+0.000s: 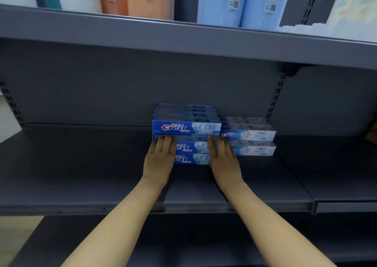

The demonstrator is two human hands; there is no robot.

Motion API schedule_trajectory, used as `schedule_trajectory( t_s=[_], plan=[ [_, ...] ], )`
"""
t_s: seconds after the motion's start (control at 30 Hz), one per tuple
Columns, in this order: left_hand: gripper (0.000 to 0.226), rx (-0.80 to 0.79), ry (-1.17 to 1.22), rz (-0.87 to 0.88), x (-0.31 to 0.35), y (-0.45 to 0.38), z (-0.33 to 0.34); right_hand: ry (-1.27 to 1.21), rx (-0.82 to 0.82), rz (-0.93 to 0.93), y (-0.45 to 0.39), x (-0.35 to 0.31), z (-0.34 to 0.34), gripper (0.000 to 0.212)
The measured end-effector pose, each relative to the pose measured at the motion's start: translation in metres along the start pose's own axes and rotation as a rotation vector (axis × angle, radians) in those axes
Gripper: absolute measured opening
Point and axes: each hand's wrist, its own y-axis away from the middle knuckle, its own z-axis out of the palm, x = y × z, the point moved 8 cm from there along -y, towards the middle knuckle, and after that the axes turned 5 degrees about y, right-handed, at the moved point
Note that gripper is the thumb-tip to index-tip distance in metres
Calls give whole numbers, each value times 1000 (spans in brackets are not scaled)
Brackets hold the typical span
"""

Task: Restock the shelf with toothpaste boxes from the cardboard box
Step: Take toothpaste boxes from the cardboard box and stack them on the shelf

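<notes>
Grey metal shelf (102,164) carries my stack of dark-blue Crest toothpaste boxes (186,127), long axes running left-right, directly ahead; my left hand (160,154) and right hand (223,156) press flat-fingered against the two lower boxes' front faces, equally near.

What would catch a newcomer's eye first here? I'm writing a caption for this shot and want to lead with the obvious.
First, the dark blue Crest toothpaste boxes stacked mid-shelf, with the left hand and right hand laid flat against the front of the lower boxes. Beside them on the right sits a lower stack of paler Crest boxes. Around them the grey shelf stretches wide.
</notes>
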Motion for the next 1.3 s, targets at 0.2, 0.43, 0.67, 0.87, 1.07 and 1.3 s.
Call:
schedule_trajectory(
  t_s=[0.2, 0.43, 0.67, 0.87, 1.07, 1.3],
  plan=[
    [94, -22, -33, 11, -7, -9, 9, -5, 51, -11, -6, -3, 3, 105],
    [88, -54, -50, -7, -7, -12, 10, -14, 29, 5, -7, -3, 3, 104],
    [88, -102, -83, -124, 12, -6, -19, 29, -31, 27, -7, -1, -28, 94],
    [65, -1, 37, -22, 76, 32, -49, -17, 39, 38, 34, 1, -81, 66],
    [43, 116, 203, 81, 142, 103, -56, -87, 40, 83, 113, 9, -114, 45],
    [44, -178, 263, 126, 202, 201, -1, -70, -270, 109, 245, 19, -93, 51]
  ],
)
